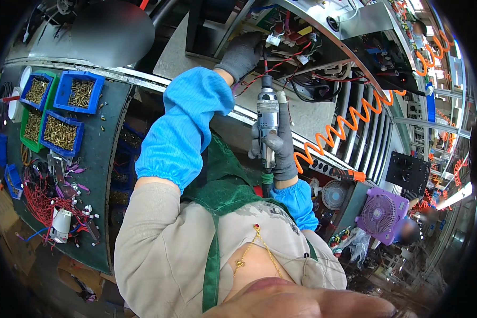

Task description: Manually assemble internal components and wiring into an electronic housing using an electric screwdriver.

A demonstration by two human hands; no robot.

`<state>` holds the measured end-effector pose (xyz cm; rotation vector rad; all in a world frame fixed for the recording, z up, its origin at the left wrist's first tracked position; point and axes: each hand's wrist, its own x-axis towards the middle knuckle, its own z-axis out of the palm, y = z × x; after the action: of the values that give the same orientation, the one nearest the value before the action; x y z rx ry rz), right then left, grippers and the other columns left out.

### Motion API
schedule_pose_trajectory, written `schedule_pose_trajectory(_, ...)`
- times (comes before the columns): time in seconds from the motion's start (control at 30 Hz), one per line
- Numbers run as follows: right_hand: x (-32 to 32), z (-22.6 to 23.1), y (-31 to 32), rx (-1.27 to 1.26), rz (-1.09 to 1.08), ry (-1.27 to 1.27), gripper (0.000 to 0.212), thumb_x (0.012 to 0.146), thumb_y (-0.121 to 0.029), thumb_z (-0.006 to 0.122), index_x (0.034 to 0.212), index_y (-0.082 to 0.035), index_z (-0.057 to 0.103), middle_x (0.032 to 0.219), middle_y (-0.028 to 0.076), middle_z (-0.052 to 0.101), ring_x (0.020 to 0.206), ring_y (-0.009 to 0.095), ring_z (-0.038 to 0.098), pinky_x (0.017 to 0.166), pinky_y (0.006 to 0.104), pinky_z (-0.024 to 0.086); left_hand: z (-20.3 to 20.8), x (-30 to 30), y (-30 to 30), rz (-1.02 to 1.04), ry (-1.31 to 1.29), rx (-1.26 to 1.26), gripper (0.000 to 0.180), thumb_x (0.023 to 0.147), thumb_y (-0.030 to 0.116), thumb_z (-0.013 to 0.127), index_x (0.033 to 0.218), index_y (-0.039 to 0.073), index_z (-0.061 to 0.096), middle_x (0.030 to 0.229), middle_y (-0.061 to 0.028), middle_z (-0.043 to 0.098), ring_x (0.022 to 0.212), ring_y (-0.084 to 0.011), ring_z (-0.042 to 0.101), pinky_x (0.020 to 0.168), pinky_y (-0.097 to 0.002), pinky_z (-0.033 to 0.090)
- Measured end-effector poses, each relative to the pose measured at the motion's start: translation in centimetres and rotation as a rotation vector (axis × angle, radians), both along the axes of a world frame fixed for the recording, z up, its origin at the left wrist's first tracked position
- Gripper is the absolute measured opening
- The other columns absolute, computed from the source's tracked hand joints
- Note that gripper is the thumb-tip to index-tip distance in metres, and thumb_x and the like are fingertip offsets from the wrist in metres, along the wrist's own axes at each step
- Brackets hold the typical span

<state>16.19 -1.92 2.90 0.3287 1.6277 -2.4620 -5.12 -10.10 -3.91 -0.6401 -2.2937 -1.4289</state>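
Note:
My right hand (282, 146), in a dark grey glove, is wrapped round an air screwdriver (268, 114). Its index finger lies stretched along the tool's side. The bit points away from me, into an open metal appliance housing (350, 47). My left hand (241, 55), also gloved, reaches inside the housing beside the bit. Its fingers are drawn together, and what they hold, if anything, is hidden. Close to its fingertips is a white connector (273, 40) among red and black wires (297, 54).
Blue bins (79, 74) of brass fittings and a heap of red wires (37, 193) occupy the left bench. An orange coiled air hose (344, 127) hangs at right, above a row of metal bars (363, 143). Farther right stands a purple fan (379, 214).

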Motion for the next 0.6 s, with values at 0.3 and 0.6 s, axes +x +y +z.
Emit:
schedule_pose_trajectory(0.3, -0.8, -0.7, -0.1, -0.171, -0.007, 0.096, 0.103, 0.068, -0.020, 0.073, 0.146, -0.030, 0.006, 0.085, 0.018, 0.055, 0.048, 0.020, 0.058, 0.041, 0.0326, 0.054, 0.4, -0.2, 0.3, 0.020, 0.082, 0.061, 0.019, 0.083, 0.019, 0.053, 0.098, 0.010, 0.061, 0.091, -0.0163, 0.063, 0.083, -0.0344, 0.061, 0.073, -0.0425, 0.049)
schedule_pose_trajectory(0.6, -1.3, -0.8, 0.3, -0.157, -0.022, 0.090, 0.106, 0.065, -0.024, 0.076, 0.145, -0.030, 0.006, 0.082, 0.015, 0.055, 0.050, 0.021, 0.059, 0.041, 0.0348, 0.054, 0.6, -0.4, 0.3, -0.001, 0.007, -0.001, 0.020, 0.085, 0.021, 0.052, 0.098, 0.010, 0.061, 0.090, -0.0173, 0.063, 0.082, -0.0350, 0.061, 0.073, -0.0434, 0.049)
